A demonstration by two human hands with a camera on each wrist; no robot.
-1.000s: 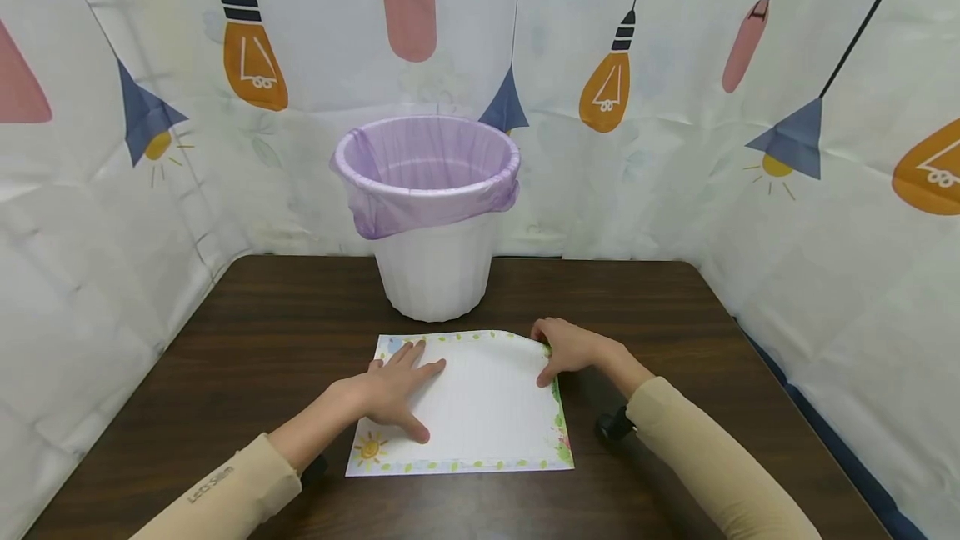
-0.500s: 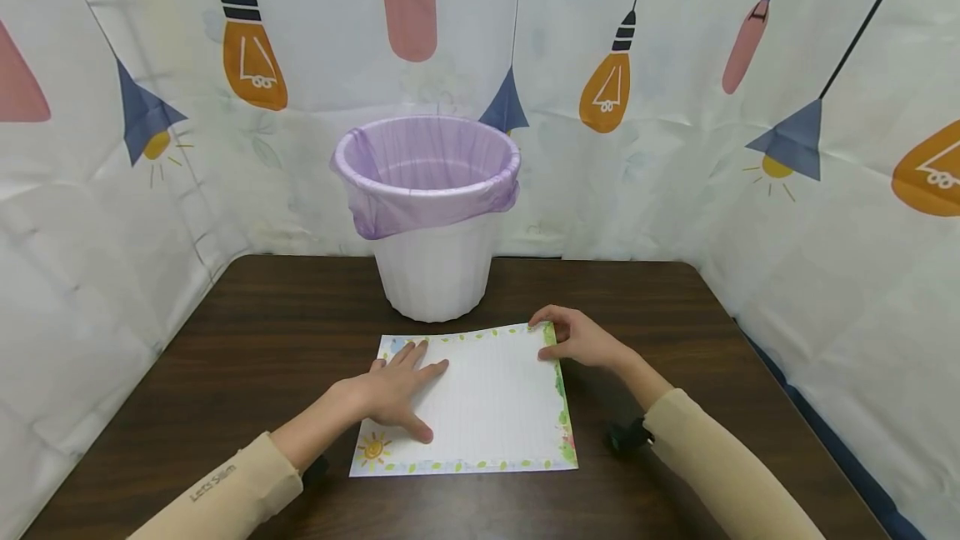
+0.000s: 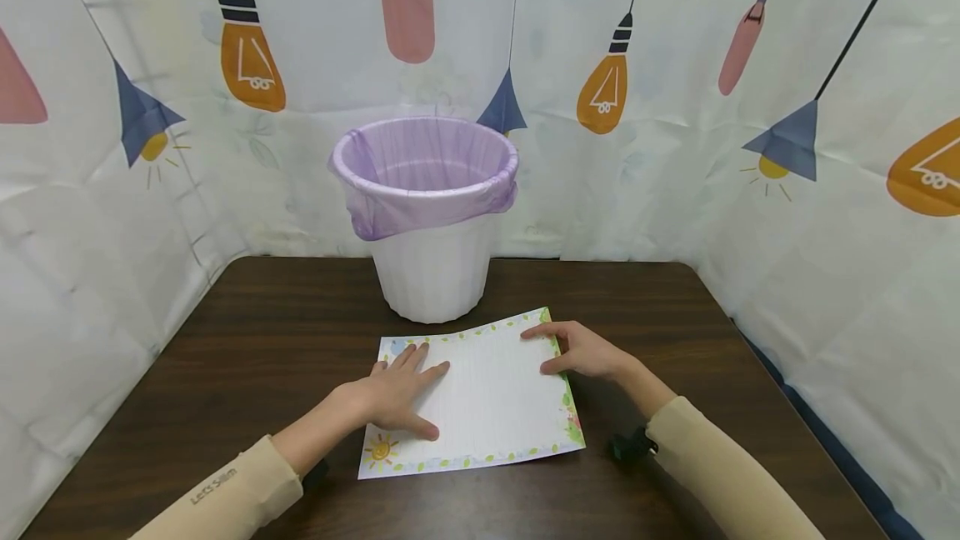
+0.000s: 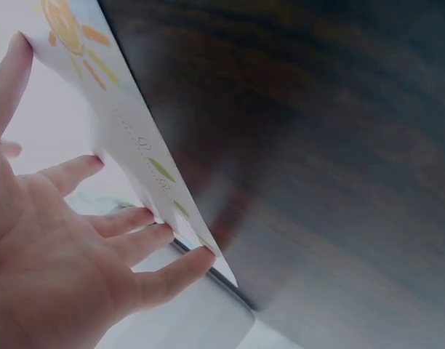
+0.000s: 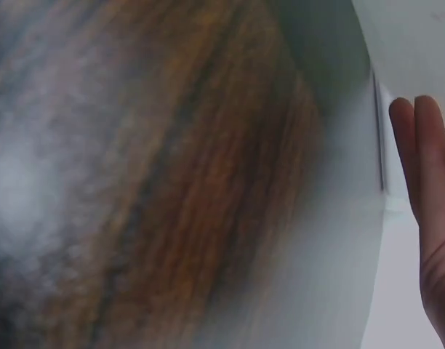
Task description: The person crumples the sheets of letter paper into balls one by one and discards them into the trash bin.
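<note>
A sheet of writing paper (image 3: 487, 390) with a leaf border and a sun drawing lies on the dark table, its right side raised and bent upward. My left hand (image 3: 397, 398) rests spread on the sheet's left part; the left wrist view shows its fingers (image 4: 175, 275) reaching to the paper's leafy edge. At the right edge, my right hand (image 3: 588, 350) holds the sheet, thumb and index finger showing over its face and the other fingers hidden behind. Two straight fingers of that hand appear at the right of the right wrist view.
Behind the paper stands a white wastebasket (image 3: 433, 269) lined with a purple bag (image 3: 435, 207). A white curtain (image 3: 315, 157) printed with lamps surrounds the wooden table (image 3: 285, 340). Each wrist wears a dark device under a beige sleeve.
The sheet's right side has risen, with its upper right corner swinging up and away. My right hand has shifted slightly and its index finger now lies over the paper. The left hand stays put.
</note>
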